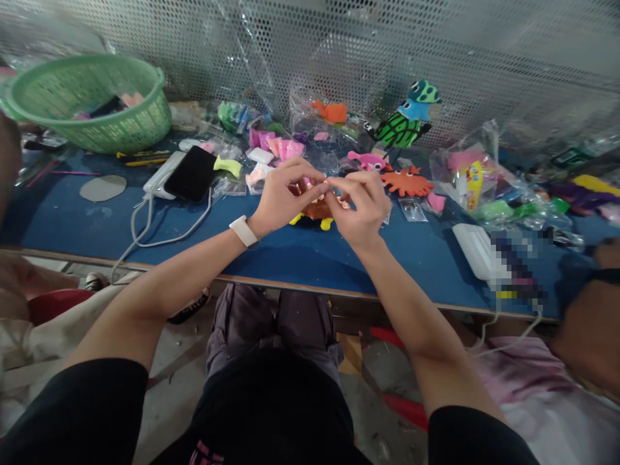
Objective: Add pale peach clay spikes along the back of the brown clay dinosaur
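Observation:
My left hand [291,194] and my right hand [362,205] meet over the front part of the blue table. Thumbs and forefingers are pinched together at the tips. Whatever sits between them is too small to make out. Right below lies a brown figure with yellow feet [325,224], apparently of modelling clay and mostly covered by my hands. An orange crab figure [409,181] and a pink figure with an eye [367,160] lie just beyond my right hand. Near my left hand are pink clay pieces [285,148] and a pale yellow piece [227,166].
A green basket [150,123] stands at the back left. A black phone [192,173] rests against a white power bank [162,177] with a cable. Stacked turtle figures [402,129] stand by the perforated metal wall. Another white device [472,252] lies right. People sit on both sides.

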A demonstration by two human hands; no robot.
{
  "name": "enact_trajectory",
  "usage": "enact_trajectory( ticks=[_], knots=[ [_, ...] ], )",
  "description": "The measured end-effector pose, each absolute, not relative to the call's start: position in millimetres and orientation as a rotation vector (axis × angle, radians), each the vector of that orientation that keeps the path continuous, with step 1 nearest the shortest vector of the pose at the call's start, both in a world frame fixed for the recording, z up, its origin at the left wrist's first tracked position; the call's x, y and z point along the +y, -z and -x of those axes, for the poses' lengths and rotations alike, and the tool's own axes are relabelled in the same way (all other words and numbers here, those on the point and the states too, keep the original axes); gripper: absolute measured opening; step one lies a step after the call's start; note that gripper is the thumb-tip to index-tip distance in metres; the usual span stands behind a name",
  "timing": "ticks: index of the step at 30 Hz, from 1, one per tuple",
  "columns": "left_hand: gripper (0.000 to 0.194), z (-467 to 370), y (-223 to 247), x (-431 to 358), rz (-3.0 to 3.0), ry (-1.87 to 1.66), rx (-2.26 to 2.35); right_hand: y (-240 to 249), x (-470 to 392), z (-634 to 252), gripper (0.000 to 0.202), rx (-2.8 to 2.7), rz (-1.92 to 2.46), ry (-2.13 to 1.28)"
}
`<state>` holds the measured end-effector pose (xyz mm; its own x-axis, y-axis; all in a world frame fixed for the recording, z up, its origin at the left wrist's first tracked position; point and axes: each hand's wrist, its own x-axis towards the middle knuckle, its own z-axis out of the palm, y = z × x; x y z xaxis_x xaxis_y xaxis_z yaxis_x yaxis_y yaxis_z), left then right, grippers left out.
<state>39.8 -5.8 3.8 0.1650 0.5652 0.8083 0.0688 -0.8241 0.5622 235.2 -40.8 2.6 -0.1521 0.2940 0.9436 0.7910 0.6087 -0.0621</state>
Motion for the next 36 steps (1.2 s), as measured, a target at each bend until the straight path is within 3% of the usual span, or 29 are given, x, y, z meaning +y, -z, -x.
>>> enact_trajectory(
  ticks=[4,8,14,22,36],
  knots=[
    [0.038,-38.6,-2.7,-2.7,-2.034,-1.71,0.638,-2.3,-41.6,-233.6,0.022,-1.642,0.896,0.212],
    [0.038,-37.5,-2.2,-1.6,-2.024,-1.731,0.661,-4.9,-41.3,-232.4,0.036,-1.593,0.897,0.093],
    [0.033,-38.3,-3.4,-3.5,-2.018,-1.737,0.599,-9.3,-41.7,-229.6,0.027,-1.56,0.793,0.073],
    [0.008,-37.5,-2.7,-5.0,-2.099,-1.802,0.628,-6.1,-42.1,-229.7,0.022,-1.62,0.806,0.098],
    [0.011,-35.9,-3.6,-8.2,-2.326,-2.001,0.627,-8.8,-43.4,-227.2,0.023,-1.619,0.807,0.206]
  ],
)
